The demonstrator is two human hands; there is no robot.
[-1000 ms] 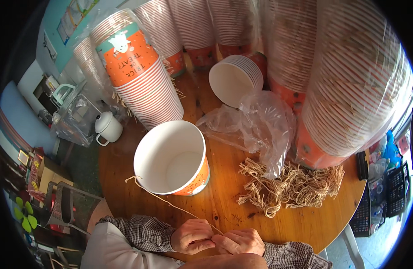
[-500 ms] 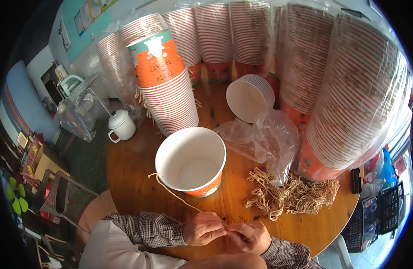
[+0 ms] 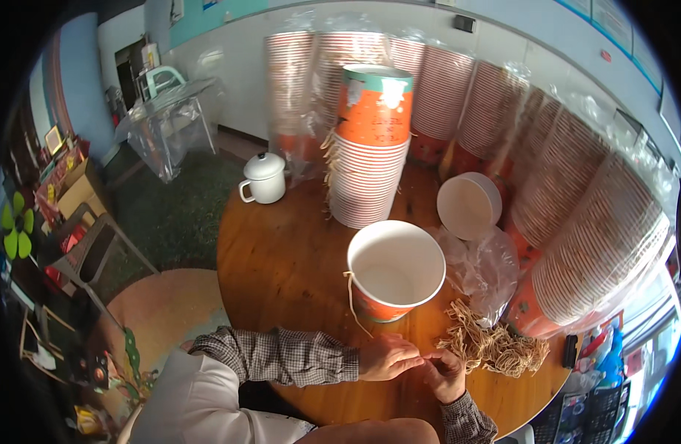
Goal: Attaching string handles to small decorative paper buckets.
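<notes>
- White lidded mug [image 3: 264,181], far left on the round table [image 3: 281,296].
- Thin cord [image 3: 351,302], hanging from the left rim of the paper bucket [image 3: 396,270] down to the left hand.
- Left hand [image 3: 388,357], on the near side of the bucket, fingers closed on the cord.
- Right hand [image 3: 445,372], thumb and forefinger bent at the left fingertips; whether they pinch anything cannot be told.
- Bundle of cords [image 3: 496,346], right.

Over the worktop's [image 3: 281,281] near edge, the left-hand grip [image 3: 388,357] and right-hand grip [image 3: 445,372] meet at the fingertips; anything between is too small to tell. Beyond, a cord [image 3: 351,300] hangs from an open bucket's [image 3: 396,259] rim. A cord bundle [image 3: 503,349] lies toward the right edge, a lidded mug [image 3: 266,180] by the far-left edge.
</notes>
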